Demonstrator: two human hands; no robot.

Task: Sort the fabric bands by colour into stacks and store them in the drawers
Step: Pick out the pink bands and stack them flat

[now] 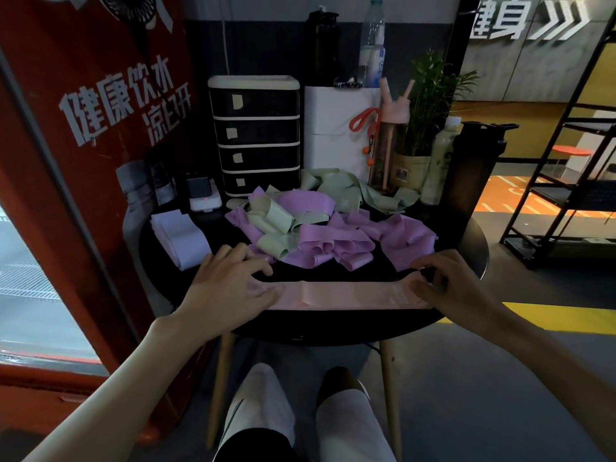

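Single head-worn wide-angle view, looking forward and down, close over round table (pixel 480 258)

Our round black table (pixel 333 332) and its load

We see a black drawer unit (pixel 256 135) at the back. Right of it stand a white box (pixel 333 128), bottles (pixel 388 145) and a potted plant (pixel 411 171). In front of it lie tangled purple and green bands (pixel 316 228), front-left a pale folded stack (pixel 181 236), and farthest forward a flat pink band (pixel 346 295).

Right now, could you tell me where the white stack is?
Head view: the white stack lies on the table's left side, just beyond the left hand, left of the mixed pile.
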